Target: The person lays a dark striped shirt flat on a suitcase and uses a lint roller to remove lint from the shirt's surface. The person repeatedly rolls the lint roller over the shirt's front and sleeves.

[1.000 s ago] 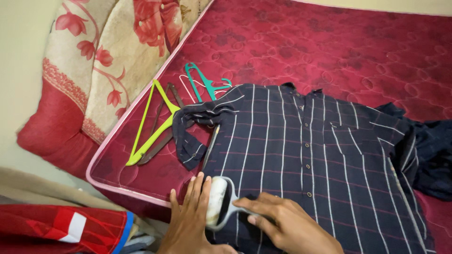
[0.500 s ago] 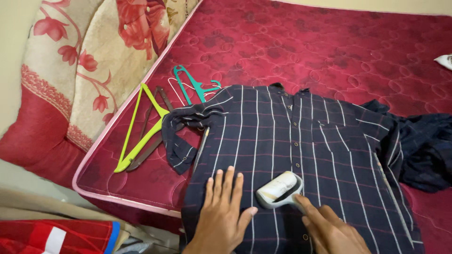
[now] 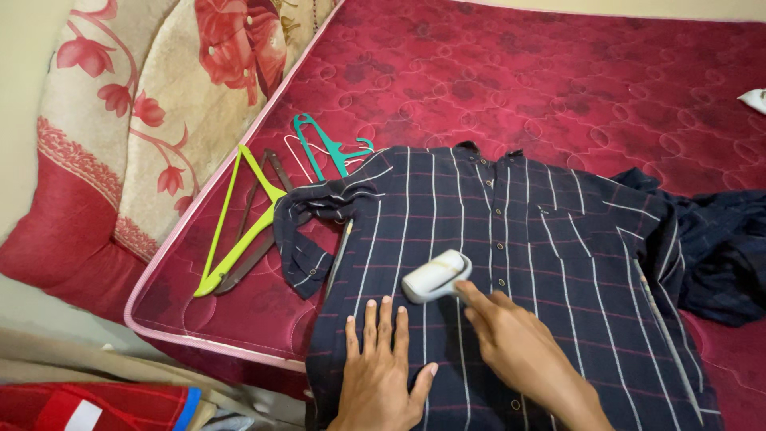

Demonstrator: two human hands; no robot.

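Right hand (image 3: 511,347) grips the white lint roller (image 3: 435,276) – just beyond it – left hand (image 3: 383,367) flat

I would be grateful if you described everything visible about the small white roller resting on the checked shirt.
The white lint roller is a short, rounded cylinder that looks like smooth plastic, lying on its side and angled up to the right. It rests on the front of the dark checked shirt, left of the button placket. The right hand grips it from below, fingertips at its lower right end. The left hand lies flat on the cloth just below, apart from it. Its handle is hidden.
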